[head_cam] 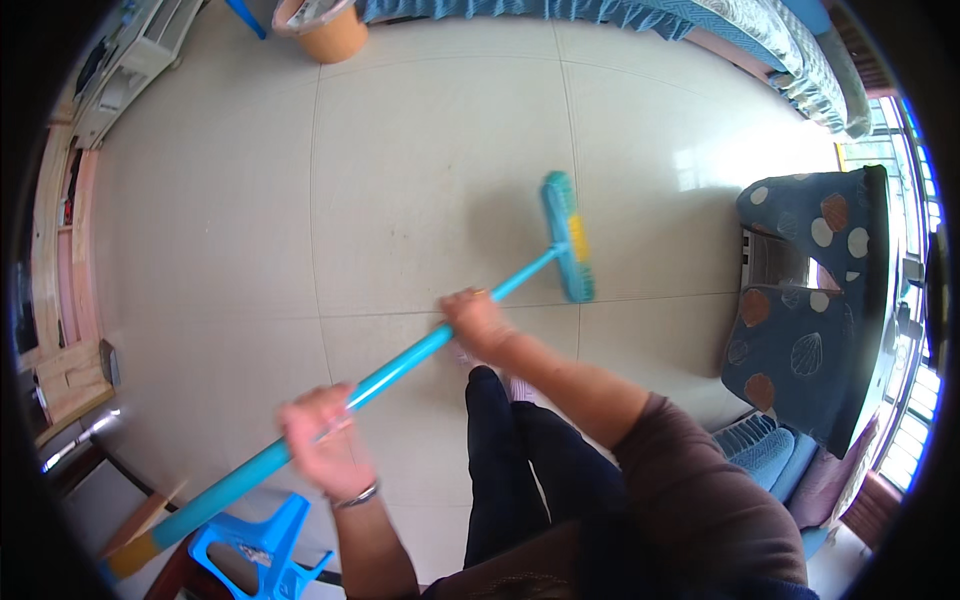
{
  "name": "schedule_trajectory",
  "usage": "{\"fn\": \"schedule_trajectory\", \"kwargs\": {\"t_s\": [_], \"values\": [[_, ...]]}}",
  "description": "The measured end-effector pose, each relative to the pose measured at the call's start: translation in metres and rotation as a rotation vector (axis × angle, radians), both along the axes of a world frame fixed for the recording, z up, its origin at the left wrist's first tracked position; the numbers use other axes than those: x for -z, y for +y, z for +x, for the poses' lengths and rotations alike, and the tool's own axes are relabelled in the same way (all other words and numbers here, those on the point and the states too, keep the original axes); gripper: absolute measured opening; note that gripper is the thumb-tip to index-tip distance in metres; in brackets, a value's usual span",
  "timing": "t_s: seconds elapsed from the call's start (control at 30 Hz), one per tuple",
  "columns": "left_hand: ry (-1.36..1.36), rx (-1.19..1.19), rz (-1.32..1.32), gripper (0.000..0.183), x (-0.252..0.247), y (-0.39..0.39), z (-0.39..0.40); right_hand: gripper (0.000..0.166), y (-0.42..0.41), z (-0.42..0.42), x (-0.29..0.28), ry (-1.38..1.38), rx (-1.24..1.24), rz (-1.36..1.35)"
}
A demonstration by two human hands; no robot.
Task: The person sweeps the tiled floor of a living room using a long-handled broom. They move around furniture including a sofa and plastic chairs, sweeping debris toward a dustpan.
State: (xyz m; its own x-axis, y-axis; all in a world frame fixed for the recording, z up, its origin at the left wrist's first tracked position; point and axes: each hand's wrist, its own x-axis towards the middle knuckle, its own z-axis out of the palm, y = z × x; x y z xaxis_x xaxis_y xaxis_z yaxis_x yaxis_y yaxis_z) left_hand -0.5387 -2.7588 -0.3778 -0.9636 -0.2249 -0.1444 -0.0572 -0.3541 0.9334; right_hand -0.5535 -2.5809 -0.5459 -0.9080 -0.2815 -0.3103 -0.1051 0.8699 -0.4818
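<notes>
A long turquoise broom handle (401, 365) runs diagonally from the lower left to a broom head (564, 238) with turquoise and yellow bristles near the centre right. My right hand (474, 321) is closed round the lower part of the handle. Farther up the handle is my left hand (324, 439), with a metal bracelet at the wrist; it is blurred, and the handle lies against its palm, but how tightly its fingers close is unclear. The broom head is over the pale floor tiles (442, 187), a shadow to its left; whether the bristles touch the floor cannot be told.
A blue plastic stool (259, 544) stands at the lower left. An orange bin (334, 34) is near the bed's blue frilled skirt (480, 9) at the top. On the right is a table with a shell-patterned cloth (795, 352), beside a cushioned seat. White shelving (135, 67) stands upper left.
</notes>
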Motion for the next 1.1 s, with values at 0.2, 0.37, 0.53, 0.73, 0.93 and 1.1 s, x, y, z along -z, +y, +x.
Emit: {"fn": "schedule_trajectory", "kwargs": {"t_s": [0.2,0.37,0.53,0.73,0.93,1.1], "values": [[-0.213,0.068,0.235,0.018,0.078,0.045,-0.025,0.009,0.071,-0.026,0.057,-0.078,0.137,0.074],[-0.151,-0.154,0.059,0.03,0.057,-0.053,-0.058,0.004,-0.059,-0.07,0.075,-0.073,0.069,-0.114],[0.152,-0.231,-0.168,0.032,-0.038,-0.141,-0.059,0.01,-0.202,-0.113,-0.029,-0.203,-0.204,-0.345],[0.319,-0.15,-0.118,0.029,-0.06,-0.134,-0.079,0.012,-0.173,-0.13,-0.059,-0.054,-0.263,-0.302],[-0.074,-0.034,0.07,0.015,0.027,-0.055,-0.089,0.008,-0.036,-0.146,0.013,-0.06,-0.121,0.052],[-0.22,-0.123,0.149,0.014,0.057,-0.037,-0.093,0.009,-0.029,-0.162,0.051,-0.072,-0.215,0.08]]}}
